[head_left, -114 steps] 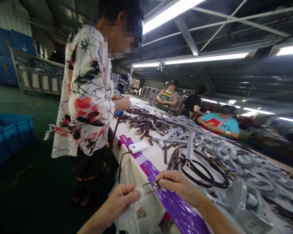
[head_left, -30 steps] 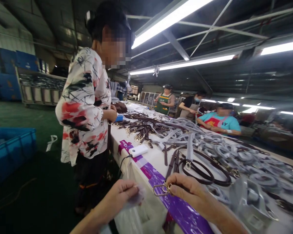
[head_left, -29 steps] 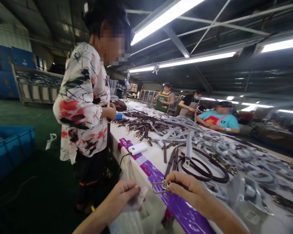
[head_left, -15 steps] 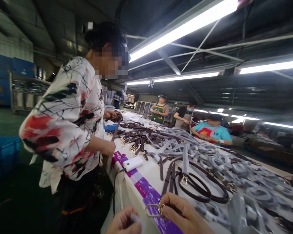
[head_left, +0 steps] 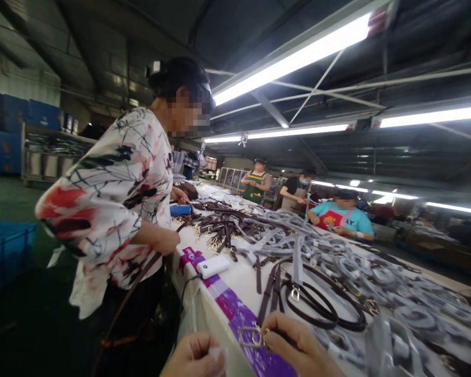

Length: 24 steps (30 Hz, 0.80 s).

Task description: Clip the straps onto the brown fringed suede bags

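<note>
A long white desk (head_left: 241, 275) stands under strip lights. At its near edge the right hand (head_left: 302, 348) pinches one gold rectangular metal clasp (head_left: 250, 336). The left hand (head_left: 194, 358) is closed on clear plastic film (head_left: 219, 354). Beyond lie dark brown leather straps (head_left: 317, 309), grey straps (head_left: 337, 262) and one white power bank (head_left: 213, 266). Four other persons work alongside.

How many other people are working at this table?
4: floral shirt near left; green apron at the far end; black top beside; teal shirt opposite. Others may be hidden.

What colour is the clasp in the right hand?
The clasp pinched by the right hand is pale gold; the head view shows it best.
</note>
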Motion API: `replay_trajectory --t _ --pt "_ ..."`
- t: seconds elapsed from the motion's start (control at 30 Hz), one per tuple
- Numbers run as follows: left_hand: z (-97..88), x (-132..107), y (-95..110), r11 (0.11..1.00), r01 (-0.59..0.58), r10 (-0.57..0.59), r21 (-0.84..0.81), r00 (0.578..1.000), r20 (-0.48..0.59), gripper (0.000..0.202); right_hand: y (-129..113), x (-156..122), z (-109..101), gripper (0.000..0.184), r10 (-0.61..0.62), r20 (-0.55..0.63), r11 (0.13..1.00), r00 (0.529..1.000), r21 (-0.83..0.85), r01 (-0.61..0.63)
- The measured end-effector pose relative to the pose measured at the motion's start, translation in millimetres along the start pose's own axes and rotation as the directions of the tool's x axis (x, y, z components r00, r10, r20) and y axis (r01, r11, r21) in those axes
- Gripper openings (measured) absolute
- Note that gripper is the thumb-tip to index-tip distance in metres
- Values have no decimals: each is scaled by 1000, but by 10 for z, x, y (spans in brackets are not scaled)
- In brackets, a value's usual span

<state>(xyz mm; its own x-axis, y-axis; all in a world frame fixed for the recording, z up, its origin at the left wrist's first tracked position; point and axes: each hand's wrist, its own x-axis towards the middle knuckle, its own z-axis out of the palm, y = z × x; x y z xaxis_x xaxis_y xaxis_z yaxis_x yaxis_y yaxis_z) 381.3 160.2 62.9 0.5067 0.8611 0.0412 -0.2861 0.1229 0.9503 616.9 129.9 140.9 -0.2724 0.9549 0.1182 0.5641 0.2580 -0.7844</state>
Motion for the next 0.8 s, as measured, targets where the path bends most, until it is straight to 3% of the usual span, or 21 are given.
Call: replay_trajectory --t 0.17,0.33,0.53,0.8 --pt "121 -99 154 996 93 -94 -11 991 -91 46 -98 -107 -3 33 12 10 1000 1000 -26 -12" --pt "148 -134 167 988 140 -143 -65 988 -50 46 -193 -145 43 28 -3 65 1000 998 13 2" --pt "162 -113 153 984 180 -180 -9 984 -19 44 -216 -125 52 28 -3 54 998 999 56 0" --pt "200 -120 184 975 204 -204 90 979 -11 41 -341 -88 69 20 4 92 982 996 -188 13"
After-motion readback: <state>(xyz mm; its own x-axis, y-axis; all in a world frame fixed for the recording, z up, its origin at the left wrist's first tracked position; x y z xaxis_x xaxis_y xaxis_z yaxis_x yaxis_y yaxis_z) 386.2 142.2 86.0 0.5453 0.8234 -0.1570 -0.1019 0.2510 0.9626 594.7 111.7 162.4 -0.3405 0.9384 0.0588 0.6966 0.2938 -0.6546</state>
